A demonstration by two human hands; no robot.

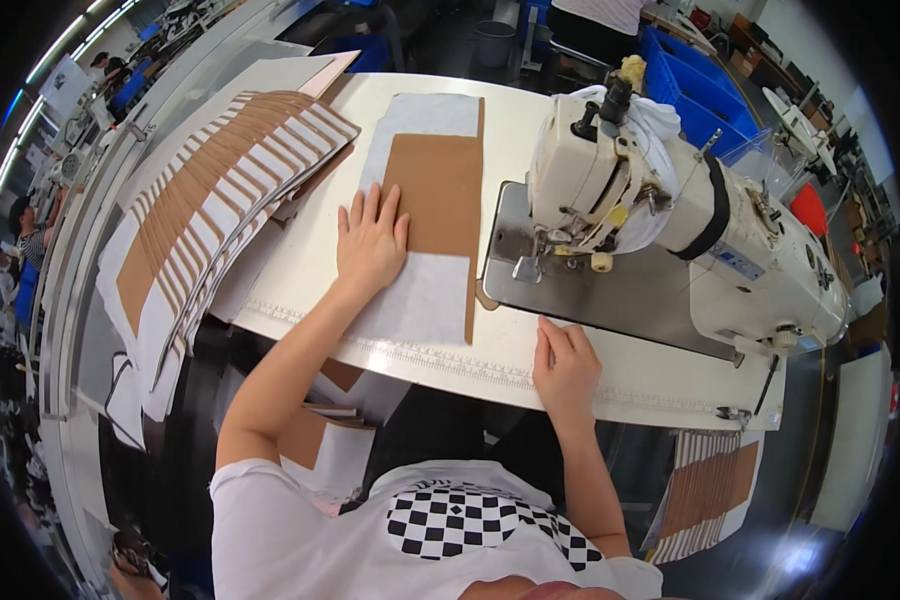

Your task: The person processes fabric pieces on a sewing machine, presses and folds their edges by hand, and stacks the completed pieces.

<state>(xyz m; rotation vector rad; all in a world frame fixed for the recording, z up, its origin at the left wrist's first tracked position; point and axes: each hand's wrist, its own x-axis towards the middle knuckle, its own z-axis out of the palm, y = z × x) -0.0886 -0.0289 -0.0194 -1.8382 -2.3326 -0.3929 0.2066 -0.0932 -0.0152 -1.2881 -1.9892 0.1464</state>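
My left hand (372,240) lies flat with fingers spread on the left part of a panel, a white backing sheet (410,295) with a brown piece (435,195) on it. A brown strip runs down the panel's right edge. Close to the table's front edge, my right hand (567,372) is closed, thumb and forefinger together; whatever may be inside it is hidden. Beyond that hand stands a white sewing machine (590,180) with a steel bed plate (610,315). The panel's right edge lies just left of this plate.
At the left, a fanned stack of brown-and-white panels (205,190) overlaps the white table (310,265). Another bundle of panels (705,490) hangs below the right front edge. A small dark tool (735,412) lies at that corner. Blue crates (695,90) stand behind the machine.
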